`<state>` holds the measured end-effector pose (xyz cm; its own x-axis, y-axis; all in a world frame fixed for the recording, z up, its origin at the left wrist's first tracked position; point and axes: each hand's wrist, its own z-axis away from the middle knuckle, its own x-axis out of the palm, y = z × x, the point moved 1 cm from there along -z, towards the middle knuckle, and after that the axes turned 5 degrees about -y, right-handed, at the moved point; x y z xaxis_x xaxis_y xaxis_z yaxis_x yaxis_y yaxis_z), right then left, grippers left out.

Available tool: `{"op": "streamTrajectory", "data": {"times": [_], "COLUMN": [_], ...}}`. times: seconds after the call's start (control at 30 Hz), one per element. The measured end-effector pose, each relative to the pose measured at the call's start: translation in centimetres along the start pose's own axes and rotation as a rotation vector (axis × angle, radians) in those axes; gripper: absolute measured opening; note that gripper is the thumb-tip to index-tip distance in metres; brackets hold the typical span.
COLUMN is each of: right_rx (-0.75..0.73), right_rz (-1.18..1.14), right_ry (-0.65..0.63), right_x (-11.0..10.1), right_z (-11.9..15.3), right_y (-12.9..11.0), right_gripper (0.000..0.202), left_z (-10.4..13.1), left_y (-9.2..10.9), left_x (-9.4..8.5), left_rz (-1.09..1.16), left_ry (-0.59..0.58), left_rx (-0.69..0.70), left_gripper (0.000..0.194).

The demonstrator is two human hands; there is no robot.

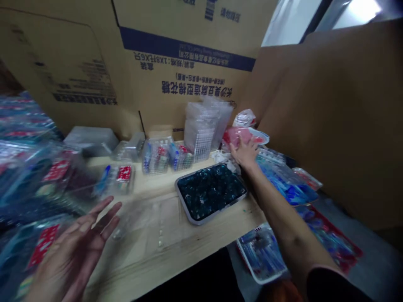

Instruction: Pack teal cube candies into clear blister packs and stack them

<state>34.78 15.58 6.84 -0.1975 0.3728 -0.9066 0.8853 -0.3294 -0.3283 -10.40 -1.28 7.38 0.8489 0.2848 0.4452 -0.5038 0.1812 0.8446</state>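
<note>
My left hand [77, 247] is held over the left front of the wooden table with its fingers apart and nothing in it. Beyond its fingertips lies a clear blister pack [121, 180] with a blue item and a red card. My right hand [244, 152] is stretched to the back right, fingers spread against a pink-red plastic bag or sheet [234, 136]. That pink material lies by a white tray [263, 136]. Below the right hand is crumpled white material [225, 157]. Between the hands sits a shallow tray [183, 204] of dark, shiny small pieces.
Stacked clear plastic boxes [200, 134] and filled packs [155, 157] stand along the back against a cardboard box [189, 84]. Piled packs [47, 176] fill the left side. Right and below are blue packs [291, 188] and a white bin [256, 274]. Brown cardboard [340, 117] rises at right.
</note>
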Motion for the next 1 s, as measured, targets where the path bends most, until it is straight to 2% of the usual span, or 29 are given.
{"op": "streamTrajectory", "data": {"times": [0.1, 0.13, 0.23, 0.3, 0.37, 0.43, 0.47, 0.53, 0.6, 0.63, 0.7, 0.77, 0.83, 0.9, 1.0], "right_rx": [-0.072, -0.08, -0.145, -0.266, -0.55, -0.837, -0.922, -0.984, -0.944, -0.904, -0.803, -0.674, -0.513, -0.356, -0.143], "right_rz": [0.089, 0.094, 0.057, -0.037, -0.162, -0.27, -0.328, -0.463, -0.596, -0.646, -0.7, -0.67, -0.543, -0.358, -0.134], "right_ry": [-0.136, -0.129, 0.034, 0.069, -0.067, -0.256, -0.318, -0.383, -0.384, -0.373, -0.322, -0.213, -0.055, 0.096, 0.189], "right_x": [2.5, 3.1, 3.0, 1.9, 0.8, 0.3, 0.3, 0.6, 1.0, 1.1, 0.8, 0.1, -0.8, -1.3, -0.8], "right_z": [-2.0, -2.2, -0.8, 2.5, 7.7, 13.6, 16.3, 20.2, 21.8, 21.7, 20.3, 17.9, 15.2, 12.7, 9.3], "right_y": [1.7, 2.0, 1.2, -0.7, -3.5, -6.4, -7.6, -9.4, -10.3, -10.5, -10.3, -9.3, -7.4, -4.8, 0.4], "right_gripper": [0.067, 0.067, 0.069, 0.071, 0.075, 0.077, 0.077, 0.071, 0.057, 0.05, 0.04, 0.036, 0.037, 0.041, 0.045], "left_z": [0.3, 0.2, -0.1, -0.2, -0.2, 0.2, 0.5, 1.1, 1.5, 1.6, 1.5, 1.3, 1.1, 1.0, 1.2], "left_y": [0.1, 0.0, -0.5, -1.2, -2.3, -3.8, -4.5, -5.7, -6.3, -6.4, -6.2, -6.0, -6.3, -7.1, -8.5], "left_x": [-0.4, -0.6, -1.2, -0.7, 0.6, 2.6, 3.6, 5.3, 5.7, 5.2, 3.0, -0.3, -3.6, -6.2, -7.7], "left_rz": [0.05, 0.07, 0.105, 0.121, 0.151, 0.186, 0.2, 0.212, 0.13, 0.021, -0.341, -0.816, -1.256, -1.573, -1.836], "left_ry": [0.015, 0.016, -0.001, -0.033, -0.097, -0.181, -0.229, -0.314, -0.36, -0.36, -0.301, -0.205, -0.169, -0.202, -0.24], "left_rx": [0.139, 0.164, 0.168, 0.136, 0.059, -0.042, -0.089, -0.152, -0.139, -0.088, 0.108, 0.336, 0.438, 0.444, 0.478], "left_gripper": [0.011, 0.013, 0.018, 0.018, 0.017, 0.017, 0.017, 0.018, 0.022, 0.025, 0.03, 0.032, 0.038, 0.04, 0.03]}}
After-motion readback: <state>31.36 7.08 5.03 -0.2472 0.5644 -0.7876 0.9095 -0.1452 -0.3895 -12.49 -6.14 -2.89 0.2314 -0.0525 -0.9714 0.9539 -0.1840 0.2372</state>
